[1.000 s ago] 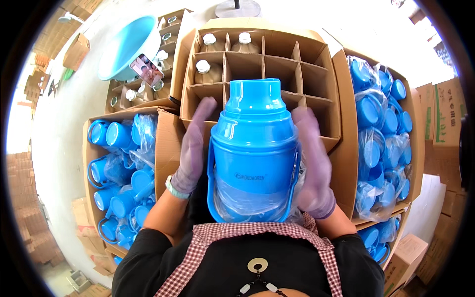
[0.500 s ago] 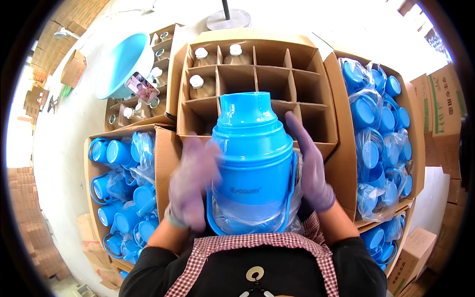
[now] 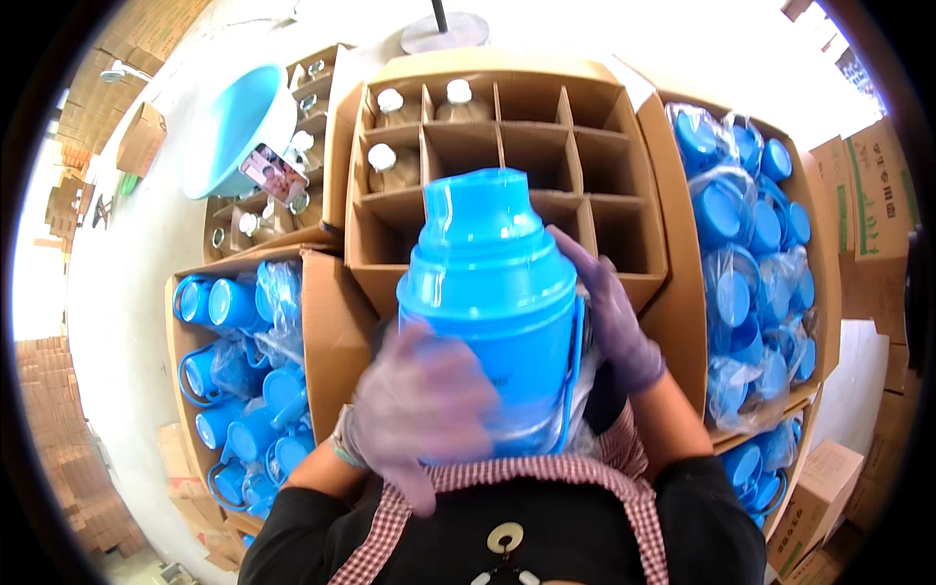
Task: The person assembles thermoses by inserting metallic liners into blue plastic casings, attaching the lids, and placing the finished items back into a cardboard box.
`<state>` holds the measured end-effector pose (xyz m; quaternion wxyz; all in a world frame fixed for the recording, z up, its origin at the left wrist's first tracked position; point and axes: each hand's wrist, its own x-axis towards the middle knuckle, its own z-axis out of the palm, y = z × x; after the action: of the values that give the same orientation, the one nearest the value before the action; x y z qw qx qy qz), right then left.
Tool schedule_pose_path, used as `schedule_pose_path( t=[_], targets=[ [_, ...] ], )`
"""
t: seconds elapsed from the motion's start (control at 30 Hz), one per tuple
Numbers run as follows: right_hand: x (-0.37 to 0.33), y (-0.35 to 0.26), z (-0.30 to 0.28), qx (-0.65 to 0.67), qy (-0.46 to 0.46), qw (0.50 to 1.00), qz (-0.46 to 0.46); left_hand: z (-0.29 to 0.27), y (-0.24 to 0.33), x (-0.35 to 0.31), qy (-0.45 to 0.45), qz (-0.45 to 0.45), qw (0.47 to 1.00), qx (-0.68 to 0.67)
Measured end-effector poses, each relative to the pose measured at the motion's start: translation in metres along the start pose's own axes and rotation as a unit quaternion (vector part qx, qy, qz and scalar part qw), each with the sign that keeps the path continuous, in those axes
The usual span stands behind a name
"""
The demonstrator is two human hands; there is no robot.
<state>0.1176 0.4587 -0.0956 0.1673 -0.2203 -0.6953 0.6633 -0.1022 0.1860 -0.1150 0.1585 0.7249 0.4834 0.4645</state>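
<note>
A shiny blue thermos jug (image 3: 492, 283) with a stepped top and side handle stands upright against my checked apron (image 3: 526, 475). My left hand (image 3: 419, 395), in a thin purplish glove, lies across the jug's lower front, blurred by motion, its thumb apart and pointing down. It hides much of the jug's body. Gloved too, my right hand (image 3: 611, 317) rests along the jug's right side with fingers stretched upward. Clear plastic (image 3: 582, 400) is bunched beside the jug's lower right.
Ahead is a divided carton (image 3: 419, 268) with several white-capped clear bottles. Cartons of blue jugs stand at left (image 3: 333, 331) and right (image 3: 673, 322). Back left are another bottle carton (image 3: 336, 195), a light-blue basin (image 3: 210, 146) and a phone (image 3: 275, 174). A round metal stand base (image 3: 445, 33) is beyond.
My left hand has swept from the jug's left side across its front, down and to the right. The jug's top has shifted slightly left and up. My right hand stays beside it.
</note>
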Motion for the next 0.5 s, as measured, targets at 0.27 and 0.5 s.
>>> schedule_pose_path(
  t=[0.27, 0.5],
  targets=[
    [0.0, 0.013, -0.01, -0.015, 0.021, 0.999, 0.02, -0.027, 0.019, 0.056, 0.033, -0.119, 0.955, -0.27],
    [0.029, -0.068, 0.021, -0.025, -0.036, 0.973, -0.225, -0.053, -0.047, 0.146, 0.117, -0.321, 0.85, -0.4]
  ],
)
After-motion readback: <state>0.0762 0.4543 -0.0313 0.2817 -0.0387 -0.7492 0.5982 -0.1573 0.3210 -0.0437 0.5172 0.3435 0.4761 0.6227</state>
